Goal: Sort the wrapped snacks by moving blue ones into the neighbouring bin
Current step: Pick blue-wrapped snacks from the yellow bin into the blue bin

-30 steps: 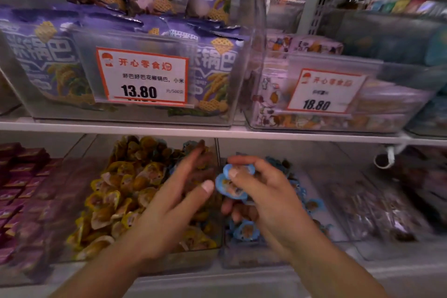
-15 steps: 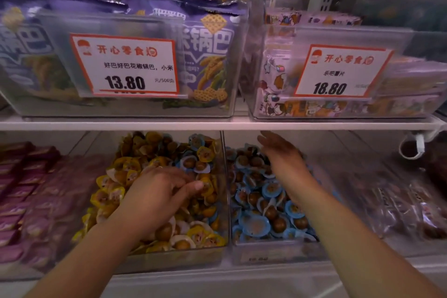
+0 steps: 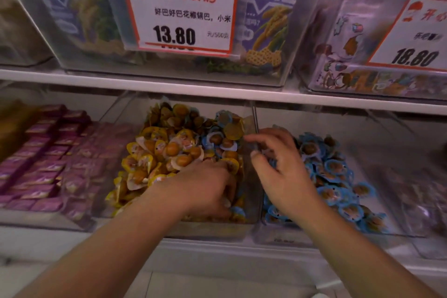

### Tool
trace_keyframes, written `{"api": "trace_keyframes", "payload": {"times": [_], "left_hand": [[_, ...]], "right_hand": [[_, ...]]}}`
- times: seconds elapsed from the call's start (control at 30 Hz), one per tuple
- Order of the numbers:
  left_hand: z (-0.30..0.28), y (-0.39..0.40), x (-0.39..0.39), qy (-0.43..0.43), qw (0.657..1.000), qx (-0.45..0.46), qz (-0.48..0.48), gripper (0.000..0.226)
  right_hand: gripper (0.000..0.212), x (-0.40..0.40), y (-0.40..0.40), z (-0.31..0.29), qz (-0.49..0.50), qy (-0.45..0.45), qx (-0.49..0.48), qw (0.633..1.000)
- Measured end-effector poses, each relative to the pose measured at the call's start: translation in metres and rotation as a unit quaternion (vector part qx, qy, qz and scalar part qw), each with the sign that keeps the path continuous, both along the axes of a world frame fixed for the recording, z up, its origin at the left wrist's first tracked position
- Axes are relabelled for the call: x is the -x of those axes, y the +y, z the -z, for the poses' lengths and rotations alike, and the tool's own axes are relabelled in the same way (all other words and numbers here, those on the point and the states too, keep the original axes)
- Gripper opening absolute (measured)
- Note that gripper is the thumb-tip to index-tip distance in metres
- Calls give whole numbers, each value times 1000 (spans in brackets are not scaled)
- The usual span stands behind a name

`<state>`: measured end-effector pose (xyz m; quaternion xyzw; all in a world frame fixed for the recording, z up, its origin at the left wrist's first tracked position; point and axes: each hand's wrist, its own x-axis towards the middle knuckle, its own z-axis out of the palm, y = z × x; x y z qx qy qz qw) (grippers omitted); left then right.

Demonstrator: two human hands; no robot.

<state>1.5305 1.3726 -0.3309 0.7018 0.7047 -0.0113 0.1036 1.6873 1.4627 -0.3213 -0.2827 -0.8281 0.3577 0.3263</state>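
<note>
A clear bin [image 3: 205, 231] holds yellow wrapped snacks [image 3: 154, 152], with a few blue wrapped snacks [image 3: 217, 138] mixed in at its back right and one blue snack [image 3: 238, 211] at the front right corner. The neighbouring bin [image 3: 285, 238] on the right is filled with blue snacks [image 3: 338, 176]. My left hand [image 3: 208, 189] is pushed palm-down into the front right of the yellow pile; its fingertips are buried, so any hold is hidden. My right hand [image 3: 283, 172] hovers over the wall between the two bins, fingers loosely bent, holding nothing.
A bin of purple packets [image 3: 48, 164] lies to the left and a bin of dark packets [image 3: 411, 201] to the right. The white shelf edge [image 3: 217, 94] hangs low over the bins, carrying bagged snacks and price tags [image 3: 181, 12].
My right hand drew back from the rear of the blue bin to the dividing wall. My left hand slid toward the front right corner of the yellow bin and dug deeper. The view moved closer.
</note>
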Motion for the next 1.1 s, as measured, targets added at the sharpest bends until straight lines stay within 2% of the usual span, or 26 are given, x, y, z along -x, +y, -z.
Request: {"api": "trace_keyframes", "payload": {"times": [0.07, 0.23, 0.4, 0.47, 0.63, 0.7, 0.8, 0.93, 1.0, 1.1], "left_hand": [[-3, -1, 5, 28, 999, -23, -14, 28], [-17, -2, 13, 80, 994, -29, -68, 32], [10, 3, -16, 164, 985, -39, 32, 34], [12, 5, -13, 143, 989, -6, 22, 38], [4, 12, -1, 8, 992, 124, 23, 52], [2, 13, 1, -32, 989, 146, 20, 59], [4, 12, -1, -40, 991, 128, 4, 71], [8, 18, -14, 45, 993, 111, -16, 80], [5, 21, -13, 26, 992, 123, -27, 80], [-1, 19, -9, -48, 987, 150, -35, 71]], "right_hand": [[31, -1, 1, 2, -5, -8, -5, 1000], [33, -3, 4, 5, -10, -14, -18, 1000], [36, -2, 3, 6, -6, -24, -26, 999], [37, -2, 2, 5, -7, -23, -25, 999], [37, -2, 0, 4, -7, -11, -26, 1000], [36, -2, 0, 4, -6, -9, -29, 1000], [35, 0, -1, 5, -4, -5, -32, 999], [31, 0, -2, 6, -8, 4, -22, 1000], [30, -1, -2, 5, -10, 4, -22, 1000], [29, -1, -2, 5, -15, 5, -26, 1000]]}}
